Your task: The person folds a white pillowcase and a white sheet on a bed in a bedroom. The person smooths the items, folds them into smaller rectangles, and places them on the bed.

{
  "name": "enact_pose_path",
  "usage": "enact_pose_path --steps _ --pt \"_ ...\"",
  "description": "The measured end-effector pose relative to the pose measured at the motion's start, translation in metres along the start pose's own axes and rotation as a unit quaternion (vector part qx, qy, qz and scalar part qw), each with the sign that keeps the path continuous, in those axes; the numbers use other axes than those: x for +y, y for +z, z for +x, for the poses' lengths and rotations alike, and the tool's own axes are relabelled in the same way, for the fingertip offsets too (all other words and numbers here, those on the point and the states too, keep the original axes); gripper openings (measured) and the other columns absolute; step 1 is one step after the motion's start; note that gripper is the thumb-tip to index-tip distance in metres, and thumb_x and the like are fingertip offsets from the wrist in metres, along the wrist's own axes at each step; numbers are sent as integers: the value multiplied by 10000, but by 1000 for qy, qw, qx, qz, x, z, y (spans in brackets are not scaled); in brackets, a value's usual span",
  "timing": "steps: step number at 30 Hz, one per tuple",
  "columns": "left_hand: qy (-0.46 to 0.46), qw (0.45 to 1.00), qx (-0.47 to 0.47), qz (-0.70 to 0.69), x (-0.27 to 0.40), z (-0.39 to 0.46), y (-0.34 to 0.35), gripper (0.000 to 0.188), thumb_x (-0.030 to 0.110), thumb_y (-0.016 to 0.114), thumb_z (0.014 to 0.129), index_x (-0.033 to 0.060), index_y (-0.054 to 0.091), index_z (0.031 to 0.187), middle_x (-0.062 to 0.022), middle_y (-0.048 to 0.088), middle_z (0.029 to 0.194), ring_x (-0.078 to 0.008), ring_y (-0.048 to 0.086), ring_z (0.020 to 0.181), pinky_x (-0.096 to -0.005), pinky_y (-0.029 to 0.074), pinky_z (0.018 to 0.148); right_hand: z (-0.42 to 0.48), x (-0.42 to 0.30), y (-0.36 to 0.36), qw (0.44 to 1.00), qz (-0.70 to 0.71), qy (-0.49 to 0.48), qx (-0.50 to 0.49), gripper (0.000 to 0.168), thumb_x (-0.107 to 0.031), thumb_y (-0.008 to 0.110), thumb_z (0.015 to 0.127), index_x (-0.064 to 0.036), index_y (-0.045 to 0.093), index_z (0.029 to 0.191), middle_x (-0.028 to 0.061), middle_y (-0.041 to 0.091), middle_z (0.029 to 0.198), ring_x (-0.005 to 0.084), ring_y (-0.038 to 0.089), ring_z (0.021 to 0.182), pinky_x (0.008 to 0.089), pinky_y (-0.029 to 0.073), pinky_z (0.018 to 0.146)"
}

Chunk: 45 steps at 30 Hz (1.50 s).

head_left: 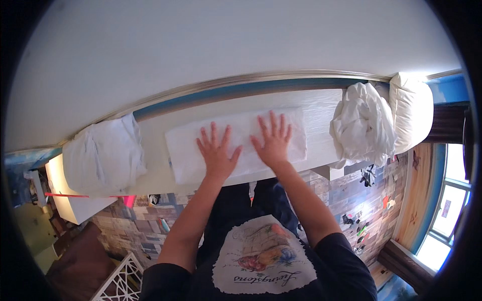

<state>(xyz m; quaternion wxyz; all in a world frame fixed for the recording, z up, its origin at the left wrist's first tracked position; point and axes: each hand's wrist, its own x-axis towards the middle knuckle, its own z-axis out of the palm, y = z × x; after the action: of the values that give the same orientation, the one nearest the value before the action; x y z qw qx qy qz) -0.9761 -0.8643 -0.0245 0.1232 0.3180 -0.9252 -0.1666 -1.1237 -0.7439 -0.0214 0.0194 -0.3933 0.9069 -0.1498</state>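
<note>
A white cloth point(184, 150), folded into a flat rectangle, lies on a long white tabletop point(324, 109) in front of me. My left hand point(218, 156) rests palm down on its left half, fingers spread. On the right half my right hand point(273, 143) is also laid flat, with the fingers apart. Neither hand grips anything. To the left, a white folded cloth pile point(103, 154) covers that end of the tabletop. A crumpled heap of white fabric point(361, 124) sits at the right end.
A white pillow point(412, 113) stands beyond the heap at the right. The wall point(241, 37) runs along the table's far side. Several small items lie on the patterned floor point(339, 199). A white lattice panel point(120, 278) is at lower left, and a window point(448, 210) at right.
</note>
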Motion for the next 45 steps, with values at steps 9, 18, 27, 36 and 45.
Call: enact_pose_path --steps 9,18,27,36,45 --pt "11 995 -74 67 10 8 32 669 492 564 877 258 367 1472 -142 145 1587 -460 49 1440 -676 2 1091 4 9 21 996 -65 15 -64 653 -558 476 905 -301 332 1488 71 210 1580 378 96 1459 692 38 1085" --pt "17 993 -78 87 12 4 31 697 484 579 861 249 354 1478 -139 129 1592 -447 45 1446 -677 13 1094 -6 54 8 997 -42 53 -31 699 -534 479 919 -221 280 1511 93 128 1598 333 71 1473 585 69 1147" --pt "-14 999 -29 14 33 12 56 657 326 655 821 125 417 1399 -165 250 1520 -457 99 1427 -671 53 1094 -18 130 -53 992 116 16 42 517 -244 706 801 -141 547 1282 106 388 1459 333 292 1393 541 198 1130" --pt "39 838 -274 -471 324 50 74 230 178 599 943 -4 649 1074 -62 669 1019 -129 615 924 -272 483 854 -64 312 -253 927 -30 209 310 510 -230 729 775 -47 548 1215 171 486 1291 366 417 1230 474 282 1047" --pt "-128 625 -372 -674 449 55 31 358 325 513 1001 14 598 1156 -64 635 1107 -157 617 1004 -309 501 837 -76 306 -266 919 281 75 268 232 72 628 773 10 568 988 180 634 1043 352 620 902 372 498 747"
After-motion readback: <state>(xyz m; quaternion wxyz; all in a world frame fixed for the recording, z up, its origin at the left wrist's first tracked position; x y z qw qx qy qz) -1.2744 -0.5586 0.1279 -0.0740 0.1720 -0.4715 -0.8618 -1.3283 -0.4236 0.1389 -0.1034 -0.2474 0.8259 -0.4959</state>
